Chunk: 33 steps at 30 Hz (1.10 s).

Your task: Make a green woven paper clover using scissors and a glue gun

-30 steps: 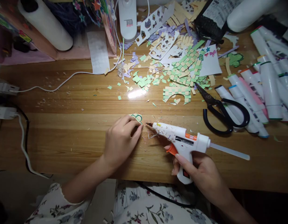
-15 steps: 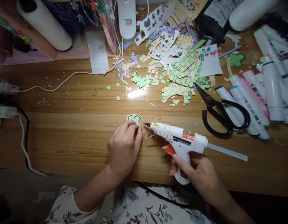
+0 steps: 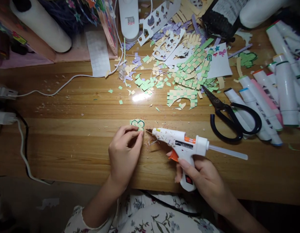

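My right hand [image 3: 200, 174] is wrapped round the handle of a white hot glue gun [image 3: 171, 137], fingers by its orange trigger. A clear glue stick [image 3: 227, 151] juts from the gun's back end. The brown nozzle points left, close beside a small green and cream woven paper piece [image 3: 137, 123] with a dark clover-like outline drawn on it. My left hand [image 3: 127, 149] pinches that piece at its lower edge between thumb and fingers, hiding part of it. Whether the nozzle touches the paper I cannot tell.
Black-handled scissors [image 3: 233, 119] lie to the right, against a pile of markers [image 3: 268, 103]. Green woven paper [image 3: 192, 71] and many scraps cover the back. A white cable [image 3: 64, 85] crosses the left side; a pink box [image 3: 78, 51] stands at back left.
The glue gun and my right hand have shifted slightly left, the nozzle staying near the paper piece. My left hand has tilted a little, its thumb and fingers still pinching the paper.
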Tool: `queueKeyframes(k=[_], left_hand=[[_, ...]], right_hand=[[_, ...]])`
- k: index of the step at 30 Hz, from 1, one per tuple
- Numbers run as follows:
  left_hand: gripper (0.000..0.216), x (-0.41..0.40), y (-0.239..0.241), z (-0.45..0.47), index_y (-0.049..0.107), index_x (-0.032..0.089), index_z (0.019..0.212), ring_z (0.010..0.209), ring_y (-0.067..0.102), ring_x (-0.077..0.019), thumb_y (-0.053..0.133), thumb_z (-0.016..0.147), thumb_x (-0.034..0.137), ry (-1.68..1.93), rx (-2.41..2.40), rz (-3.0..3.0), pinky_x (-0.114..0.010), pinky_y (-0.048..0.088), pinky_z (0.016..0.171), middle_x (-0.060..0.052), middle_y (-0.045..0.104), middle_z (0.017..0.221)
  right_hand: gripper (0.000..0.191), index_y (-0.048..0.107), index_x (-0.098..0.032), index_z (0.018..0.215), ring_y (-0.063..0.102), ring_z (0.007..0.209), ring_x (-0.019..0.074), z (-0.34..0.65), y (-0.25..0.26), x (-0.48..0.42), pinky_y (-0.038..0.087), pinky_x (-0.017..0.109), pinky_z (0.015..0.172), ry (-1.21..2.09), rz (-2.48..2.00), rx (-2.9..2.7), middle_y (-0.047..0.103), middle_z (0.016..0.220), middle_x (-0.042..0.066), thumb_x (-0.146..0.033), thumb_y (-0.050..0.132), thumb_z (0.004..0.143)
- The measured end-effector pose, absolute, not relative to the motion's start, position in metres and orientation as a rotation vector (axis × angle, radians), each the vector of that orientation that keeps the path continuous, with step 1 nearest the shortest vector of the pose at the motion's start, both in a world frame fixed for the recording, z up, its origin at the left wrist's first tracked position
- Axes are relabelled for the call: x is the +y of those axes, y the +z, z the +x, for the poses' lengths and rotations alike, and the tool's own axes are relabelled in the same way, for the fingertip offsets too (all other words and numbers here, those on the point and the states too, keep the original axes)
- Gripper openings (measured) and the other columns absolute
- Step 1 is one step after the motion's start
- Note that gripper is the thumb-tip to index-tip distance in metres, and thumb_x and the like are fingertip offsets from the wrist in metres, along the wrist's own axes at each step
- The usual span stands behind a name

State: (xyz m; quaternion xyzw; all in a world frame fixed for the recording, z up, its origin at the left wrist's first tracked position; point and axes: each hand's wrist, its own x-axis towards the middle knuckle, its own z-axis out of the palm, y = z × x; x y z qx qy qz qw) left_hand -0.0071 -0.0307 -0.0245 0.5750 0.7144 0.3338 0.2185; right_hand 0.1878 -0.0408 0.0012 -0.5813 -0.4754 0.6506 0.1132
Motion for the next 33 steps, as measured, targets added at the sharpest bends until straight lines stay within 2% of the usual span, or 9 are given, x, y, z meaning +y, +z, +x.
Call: queueKeyframes(k=[4,10,17,23,30,33], left_hand=[[0.009,-0.029,-0.024,-0.009,0.071,0.019,0.078,0.083,0.062,-0.0144,0.063,0.082,0.018,0.922,1.965,1.564,-0.031,0.051,0.08,-0.003,0.066,0.087],[0.009,-0.029,-0.026,-0.01,0.071,0.021,0.079,0.083,0.063,-0.015,0.063,0.082,0.019,0.936,1.971,1.566,-0.032,0.053,0.079,-0.002,0.067,0.087],[0.013,-0.025,-0.021,-0.019,0.07,0.021,0.084,0.083,0.064,-0.0151,0.057,0.086,0.018,0.877,1.898,1.588,-0.032,0.053,0.078,-0.002,0.069,0.088],[0.003,-0.022,-0.019,-0.019,0.068,0.02,0.079,0.082,0.063,-0.016,0.067,0.079,0.023,0.768,1.926,1.723,-0.031,0.051,0.074,-0.002,0.068,0.088],[0.006,-0.024,-0.023,-0.016,0.069,0.02,0.077,0.082,0.062,-0.0155,0.065,0.08,0.022,0.806,1.946,1.735,-0.029,0.05,0.075,-0.002,0.067,0.087],[0.006,-0.024,-0.023,-0.016,0.07,0.019,0.077,0.082,0.063,-0.0141,0.065,0.08,0.02,0.825,1.943,1.702,-0.027,0.05,0.075,-0.002,0.067,0.087]], right_hand=[[0.054,0.062,-0.018,0.058,0.055,0.053,0.0142,0.188,0.001,-0.041,0.044,0.024,0.055,1.899,-1.725,-1.425,0.061,0.058,0.003,-0.056,0.039,0.089],[0.058,0.061,-0.021,0.053,0.056,0.055,0.018,0.189,0.0,-0.042,0.045,0.026,0.053,1.886,-1.754,-1.398,0.056,0.052,0.004,-0.062,0.038,0.086],[0.054,0.061,-0.02,0.053,0.053,0.051,0.0159,0.189,0.001,-0.043,0.043,0.026,0.053,1.892,-1.773,-1.358,0.056,0.052,0.002,-0.058,0.04,0.087],[0.054,0.061,-0.02,0.053,0.056,0.059,0.0174,0.188,0.002,-0.041,0.044,0.026,0.058,1.876,-1.775,-1.429,0.057,0.055,0.003,-0.057,0.04,0.087],[0.053,0.061,-0.021,0.051,0.058,0.066,0.0184,0.187,0.004,-0.039,0.046,0.027,0.066,1.835,-1.752,-1.459,0.062,0.062,0.005,-0.053,0.041,0.088],[0.053,0.062,-0.021,0.051,0.058,0.063,0.018,0.187,0.003,-0.039,0.046,0.027,0.062,1.841,-1.753,-1.464,0.062,0.059,0.005,-0.052,0.041,0.088]])
